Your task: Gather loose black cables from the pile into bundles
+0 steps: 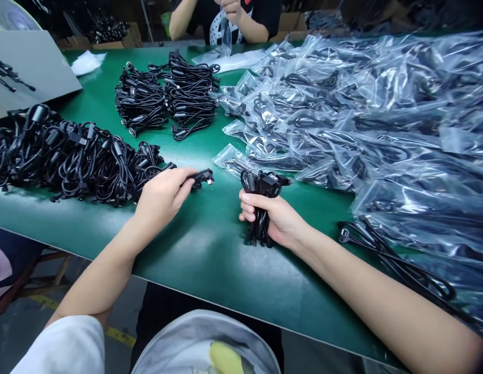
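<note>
My right hand (280, 215) is closed around a bunch of folded black cables (260, 228) just above the green table. To its left, my left hand (163, 195) pinches another black cable (202, 177), whose connector end points right, toward the bunch. Behind and left of my left hand lies a long heap of bundled black cables (78, 161). Two neat stacks of black cables (190, 93) sit farther back. Clear plastic bags with cables inside (327, 135) cover the right side of the table.
Across the green table (226, 275) a person (257, 26) holds a clear bag. A pale box (35, 67) stands at the back left near a white plastic piece (88, 62). Unbagged long cables (397, 257) lie beside my right forearm.
</note>
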`<state>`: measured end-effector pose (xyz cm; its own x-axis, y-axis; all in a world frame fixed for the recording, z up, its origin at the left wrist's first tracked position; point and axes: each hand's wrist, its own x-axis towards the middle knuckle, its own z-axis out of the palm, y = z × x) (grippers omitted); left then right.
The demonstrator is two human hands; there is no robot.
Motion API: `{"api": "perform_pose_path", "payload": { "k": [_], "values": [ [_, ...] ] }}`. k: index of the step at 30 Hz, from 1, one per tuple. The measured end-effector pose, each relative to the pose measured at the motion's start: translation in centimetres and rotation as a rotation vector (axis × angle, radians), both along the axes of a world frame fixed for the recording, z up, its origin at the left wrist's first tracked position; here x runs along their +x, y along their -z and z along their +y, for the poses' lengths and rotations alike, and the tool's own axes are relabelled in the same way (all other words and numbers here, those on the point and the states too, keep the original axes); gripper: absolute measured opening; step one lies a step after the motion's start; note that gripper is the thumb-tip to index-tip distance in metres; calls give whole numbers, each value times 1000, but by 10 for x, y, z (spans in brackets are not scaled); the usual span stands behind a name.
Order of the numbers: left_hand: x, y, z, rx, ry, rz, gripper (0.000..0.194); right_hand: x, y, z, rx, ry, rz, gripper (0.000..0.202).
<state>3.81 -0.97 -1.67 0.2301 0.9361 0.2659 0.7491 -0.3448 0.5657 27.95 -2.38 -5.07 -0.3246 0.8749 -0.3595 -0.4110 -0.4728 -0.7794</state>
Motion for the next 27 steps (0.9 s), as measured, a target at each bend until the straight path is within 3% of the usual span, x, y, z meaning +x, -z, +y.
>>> {"api": "perform_pose_path", "payload": {
  "k": [5,8,16,27],
  "values": [
    [26,5,-9,-626,119,-798,25,-11,3,-8,89,-78,4,28],
    [37,7,-15,-811,131,-995,26,-20,4,-16,125,-118,-4,32],
    [29,15,-10,-826,109,-1029,24,-22,3,-21,-27,-51,-89,34],
    [27,17,-7,-757,61,-965,32,-23,4,-25,60,-62,-135,31]
  ]
}}
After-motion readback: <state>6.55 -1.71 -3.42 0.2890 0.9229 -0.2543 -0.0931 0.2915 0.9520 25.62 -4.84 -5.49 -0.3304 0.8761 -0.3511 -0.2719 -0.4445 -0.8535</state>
